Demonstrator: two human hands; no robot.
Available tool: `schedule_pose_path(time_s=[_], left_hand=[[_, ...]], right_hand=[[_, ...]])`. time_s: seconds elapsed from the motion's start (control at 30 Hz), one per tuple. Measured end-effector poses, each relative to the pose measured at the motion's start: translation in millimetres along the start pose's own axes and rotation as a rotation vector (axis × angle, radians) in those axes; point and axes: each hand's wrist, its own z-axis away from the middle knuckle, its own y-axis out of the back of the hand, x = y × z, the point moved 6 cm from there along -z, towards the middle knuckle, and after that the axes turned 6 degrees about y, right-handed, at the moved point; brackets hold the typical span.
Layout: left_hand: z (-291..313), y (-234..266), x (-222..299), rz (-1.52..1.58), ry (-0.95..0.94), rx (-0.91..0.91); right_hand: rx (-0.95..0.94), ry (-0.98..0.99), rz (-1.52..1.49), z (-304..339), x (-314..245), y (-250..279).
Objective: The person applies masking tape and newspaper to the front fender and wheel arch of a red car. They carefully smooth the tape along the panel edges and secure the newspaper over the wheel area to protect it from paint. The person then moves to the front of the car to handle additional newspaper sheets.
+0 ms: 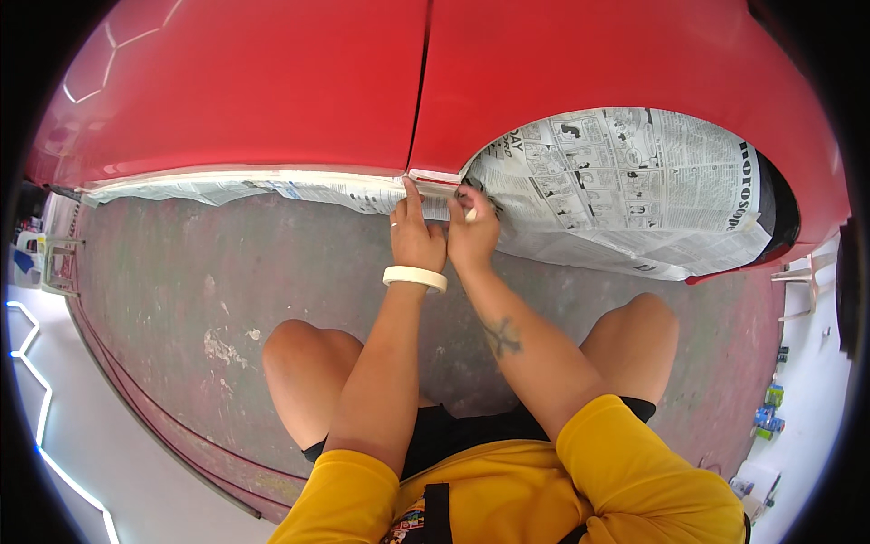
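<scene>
My left hand is at the lower edge of a red car panel, its index finger stretched up against the taped edge and other fingers partly bent. A roll of cream masking tape hangs round my left wrist like a bracelet. Close beside it, my right hand is closed in a pinch at the front corner of the wheel arch, a small cream bit of masking tape showing among its fingers. Newspaper covers the wheel opening. A strip of masking tape holds more newspaper along the sill.
The worn, paint-stained floor lies between my bent knees and the car. A dark tyre edge shows behind the newspaper at right. A small stool stands at the right, with bottles and containers along the wall.
</scene>
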Motion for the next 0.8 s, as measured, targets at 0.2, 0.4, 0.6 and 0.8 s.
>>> schedule_pose_path(time_s=[0.2,0.4,0.6,0.8], left_hand=[[-0.1,0.0,3.9,0.127,0.129,0.151],[-17.3,-10.5,9.7,0.198,0.106,0.247],[-30.3,-12.6,7.6,0.103,0.174,0.07],[8.6,-26.6,26.6,0.106,0.051,-0.582]], right_hand=[[-0.383,-0.059,0.466,50.1,50.4,57.3],[-0.582,-0.201,0.513,46.6,-11.0,76.0],[-0.646,-0.283,0.069,46.5,19.1,103.2],[-0.565,-0.264,0.024,31.7,20.3,104.9]])
